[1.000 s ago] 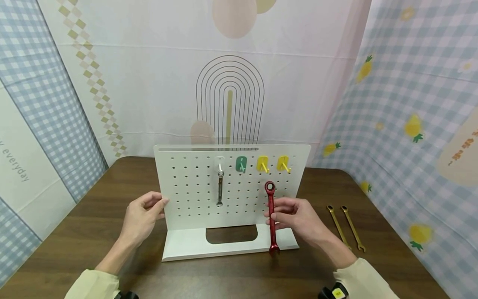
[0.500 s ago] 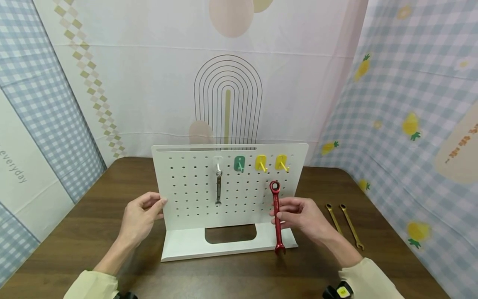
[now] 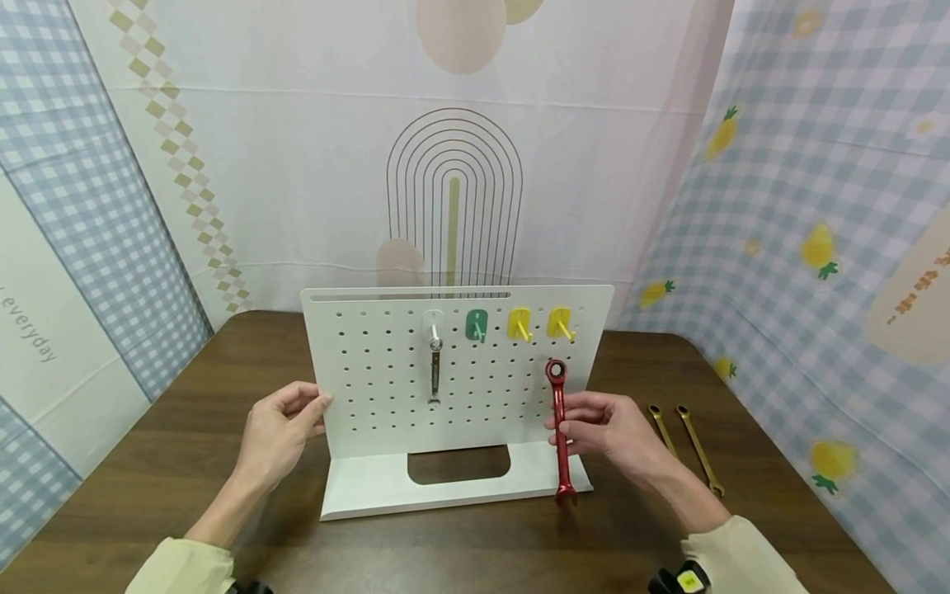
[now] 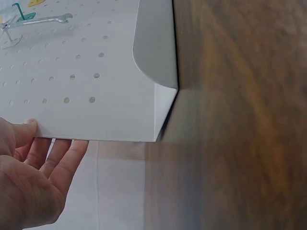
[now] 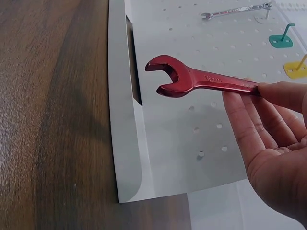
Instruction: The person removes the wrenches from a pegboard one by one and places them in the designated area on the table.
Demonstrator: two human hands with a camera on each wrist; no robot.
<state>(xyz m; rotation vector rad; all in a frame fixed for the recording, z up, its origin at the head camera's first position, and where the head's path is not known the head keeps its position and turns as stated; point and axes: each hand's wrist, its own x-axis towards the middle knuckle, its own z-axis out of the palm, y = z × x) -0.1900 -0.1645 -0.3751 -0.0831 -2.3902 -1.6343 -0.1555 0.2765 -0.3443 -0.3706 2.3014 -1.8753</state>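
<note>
One red wrench (image 3: 562,454) extends above and below the pinching right hand (image 3: 609,431); left hand (image 3: 280,427) grips the pegboard (image 3: 478,436).

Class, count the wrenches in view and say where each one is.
4: a silver wrench hangs on the white hook, the right hand holds a red wrench, and two gold wrenches lie on the table.

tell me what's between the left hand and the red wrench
The white board, with a silver wrench hanging on it, as the head view shows.

Two pinching hands (image 3: 276,431) (image 3: 612,431) (well apart)
</note>
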